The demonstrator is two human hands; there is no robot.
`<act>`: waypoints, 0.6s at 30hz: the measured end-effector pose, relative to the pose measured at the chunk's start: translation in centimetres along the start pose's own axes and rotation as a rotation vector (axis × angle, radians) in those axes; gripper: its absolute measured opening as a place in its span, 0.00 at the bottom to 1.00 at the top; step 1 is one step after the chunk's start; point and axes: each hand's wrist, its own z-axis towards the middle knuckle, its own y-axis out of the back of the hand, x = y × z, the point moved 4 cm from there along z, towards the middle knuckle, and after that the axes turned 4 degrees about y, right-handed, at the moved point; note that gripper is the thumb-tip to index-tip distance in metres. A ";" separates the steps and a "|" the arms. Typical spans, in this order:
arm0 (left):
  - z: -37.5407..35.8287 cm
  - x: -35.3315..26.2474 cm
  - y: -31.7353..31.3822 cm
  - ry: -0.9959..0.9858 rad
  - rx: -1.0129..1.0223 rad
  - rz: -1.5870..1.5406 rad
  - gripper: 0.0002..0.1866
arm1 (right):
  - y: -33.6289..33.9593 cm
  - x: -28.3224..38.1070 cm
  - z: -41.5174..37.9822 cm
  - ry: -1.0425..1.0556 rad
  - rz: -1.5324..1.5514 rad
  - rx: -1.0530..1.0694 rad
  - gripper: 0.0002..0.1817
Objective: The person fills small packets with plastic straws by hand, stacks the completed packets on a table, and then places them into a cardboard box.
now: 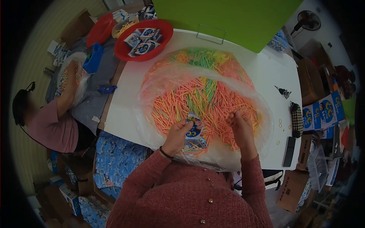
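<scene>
Between the thumb and fingers of my left hand [177, 137] is a small blue printed packet [195, 127], held upright over the near edge of a large clear plastic bag [144, 131]. Pink, yellow and green thin sticks [178, 97] fill the bag. More packets [195, 144] lie just below the held one. My right hand [241, 127] is over the sticks on the right side, fingers pinched together; what they hold, if anything, is too small to make out.
A red basin [164, 41] of packets stands at the back left of the white table [125, 110]. Keys [282, 91], a checkered pouch [296, 119] and a phone [289, 152] lie right. Another person [57, 125] sits left. Boxes of blue packets [118, 159] stand below.
</scene>
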 end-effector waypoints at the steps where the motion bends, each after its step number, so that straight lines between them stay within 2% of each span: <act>1: -0.1 0.2 0.0 0.002 -0.003 0.000 0.10 | -0.9 0.0 -0.4 -0.003 0.001 -0.001 0.09; 3: -0.1 0.7 -0.3 -0.018 0.005 0.117 0.11 | -4.0 0.3 -1.4 0.129 -0.697 0.181 0.08; 4: 0.0 0.8 -0.7 -0.015 0.008 0.119 0.11 | -5.3 0.4 -1.9 0.130 -0.696 0.176 0.08; 6: 0.2 0.7 -1.3 -0.006 -0.013 0.106 0.12 | -7.9 0.9 -2.4 0.266 -1.020 0.234 0.08; 7: 0.2 0.5 -1.4 -0.009 -0.014 0.106 0.12 | -7.8 0.9 -2.2 0.269 -1.020 0.237 0.08; 9: 0.0 0.3 -1.8 0.012 0.034 0.101 0.12 | -7.2 0.0 -1.6 0.208 -1.264 0.386 0.12; 10: -0.3 -0.2 -1.7 0.013 0.034 0.100 0.12 | -6.4 0.2 -1.3 0.207 -1.265 0.386 0.12; 12: -1.0 -1.0 -2.2 0.144 0.222 0.334 0.11 | -5.4 -0.2 -1.1 -0.133 -0.643 0.475 0.11; 16: -1.5 -1.9 -2.7 0.039 0.267 0.495 0.11 | -5.7 -0.1 -1.7 -0.195 -0.605 0.484 0.12; 18: -0.8 -1.1 -1.4 -0.038 0.084 0.348 0.11 | -4.2 -0.4 -0.9 -0.236 -0.370 0.300 0.13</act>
